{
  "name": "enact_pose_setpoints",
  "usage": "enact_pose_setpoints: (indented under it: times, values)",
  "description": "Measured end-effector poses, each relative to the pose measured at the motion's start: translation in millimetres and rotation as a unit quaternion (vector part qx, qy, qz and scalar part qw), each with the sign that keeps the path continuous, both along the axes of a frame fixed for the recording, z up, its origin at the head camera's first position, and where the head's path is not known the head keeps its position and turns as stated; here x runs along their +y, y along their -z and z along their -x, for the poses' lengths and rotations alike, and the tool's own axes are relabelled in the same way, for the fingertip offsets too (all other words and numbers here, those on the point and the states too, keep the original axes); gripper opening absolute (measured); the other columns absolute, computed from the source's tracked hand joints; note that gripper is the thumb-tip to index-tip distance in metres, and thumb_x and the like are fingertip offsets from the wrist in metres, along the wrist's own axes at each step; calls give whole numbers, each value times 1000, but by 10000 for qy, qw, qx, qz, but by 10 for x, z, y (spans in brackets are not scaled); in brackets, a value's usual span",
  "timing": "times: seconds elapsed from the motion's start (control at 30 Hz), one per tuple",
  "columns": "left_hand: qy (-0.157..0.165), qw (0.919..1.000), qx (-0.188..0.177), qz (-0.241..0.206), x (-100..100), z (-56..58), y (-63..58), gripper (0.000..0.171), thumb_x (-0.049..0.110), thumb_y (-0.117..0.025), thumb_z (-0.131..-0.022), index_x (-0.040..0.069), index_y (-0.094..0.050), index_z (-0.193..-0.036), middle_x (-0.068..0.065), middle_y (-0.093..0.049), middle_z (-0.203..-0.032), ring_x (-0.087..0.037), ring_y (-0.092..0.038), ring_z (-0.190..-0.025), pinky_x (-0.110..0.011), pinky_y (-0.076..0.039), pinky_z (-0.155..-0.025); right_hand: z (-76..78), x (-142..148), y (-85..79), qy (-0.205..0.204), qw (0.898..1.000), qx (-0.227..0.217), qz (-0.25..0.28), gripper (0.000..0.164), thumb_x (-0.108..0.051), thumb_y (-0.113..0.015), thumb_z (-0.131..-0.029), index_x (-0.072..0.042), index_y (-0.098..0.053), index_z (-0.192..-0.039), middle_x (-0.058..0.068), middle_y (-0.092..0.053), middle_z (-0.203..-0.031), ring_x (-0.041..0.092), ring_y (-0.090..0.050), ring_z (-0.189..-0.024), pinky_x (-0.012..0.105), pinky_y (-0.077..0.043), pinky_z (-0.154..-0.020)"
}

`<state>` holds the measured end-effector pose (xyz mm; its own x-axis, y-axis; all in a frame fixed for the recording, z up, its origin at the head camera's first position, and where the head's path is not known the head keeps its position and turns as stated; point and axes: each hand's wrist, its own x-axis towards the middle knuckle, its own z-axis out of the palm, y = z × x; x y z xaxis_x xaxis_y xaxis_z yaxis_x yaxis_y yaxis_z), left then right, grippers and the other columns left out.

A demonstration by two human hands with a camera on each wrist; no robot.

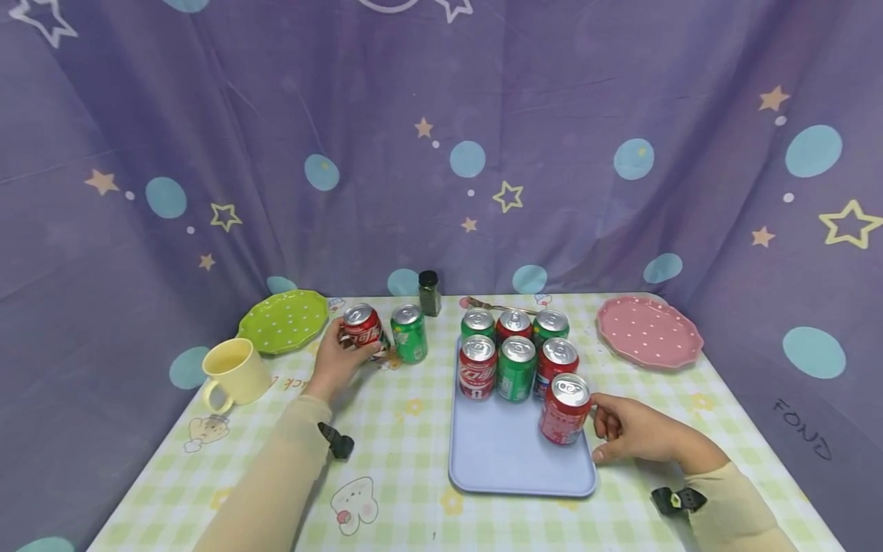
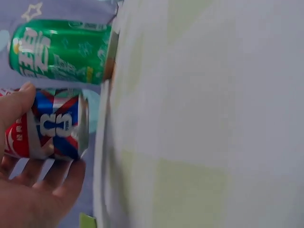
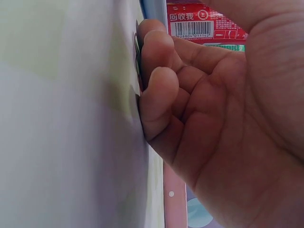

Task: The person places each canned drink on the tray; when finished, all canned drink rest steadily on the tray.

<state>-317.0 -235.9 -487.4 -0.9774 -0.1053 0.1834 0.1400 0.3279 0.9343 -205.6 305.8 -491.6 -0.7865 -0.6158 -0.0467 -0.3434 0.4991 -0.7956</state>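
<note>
My left hand grips a red cola can at the back left, thumb on one side and fingers round the other. In the left wrist view a small gap shows between that can's blue-patterned base and the cloth's edge. Just right of it stands a green soda can. My right hand rests at the right edge of the blue tray, its fingers loosely curled with nothing in them. Its fingertips are right by a red can standing upright on the tray's right side.
Several more red and green cans stand in two rows on the tray's far half. A yellow mug and green plate lie left, a pink plate right. A spice jar and fork are at the back.
</note>
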Motion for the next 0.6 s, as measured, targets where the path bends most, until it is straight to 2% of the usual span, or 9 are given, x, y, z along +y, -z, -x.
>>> enact_pose_setpoints:
  times: [0.13,0.3,0.4,0.6]
  values:
    - [-227,9985,496,-107,29,-110,-55,76,12,-89,-86,5,-44,-147,-17,-53,-142,-34,-55,-130,-45,-52,-105,-1,7,11,-23,10000,62,14,49,-21,-93,-78,-3,-57,-106,11,-60,-83,12,-56,-70,25,-49,-60]
    - [-266,9953,901,-228,129,-326,-222,74,16,-91,-84,7,-48,-143,-10,-57,-136,-27,-59,-124,-27,-57,-94,5,13,27,-12,10000,22,46,50,-21,-94,-77,-4,-57,-106,10,-60,-83,12,-56,-70,25,-49,-60]
    - [-84,9939,1080,-222,222,-474,-332,74,17,-93,-82,10,-51,-142,-7,-60,-133,-25,-61,-119,-25,-58,-90,7,17,32,-9,10000,2,57,51,-21,-94,-77,-4,-57,-107,10,-60,-84,12,-56,-71,25,-49,-59]
    - [460,9891,1381,-223,501,-742,-493,71,10,-95,-78,8,-54,-136,-8,-62,-129,-23,-64,-113,-30,-60,-88,9,14,29,-19,10000,-11,77,52,-20,-94,-77,-3,-57,-109,11,-60,-84,12,-56,-71,25,-49,-60]
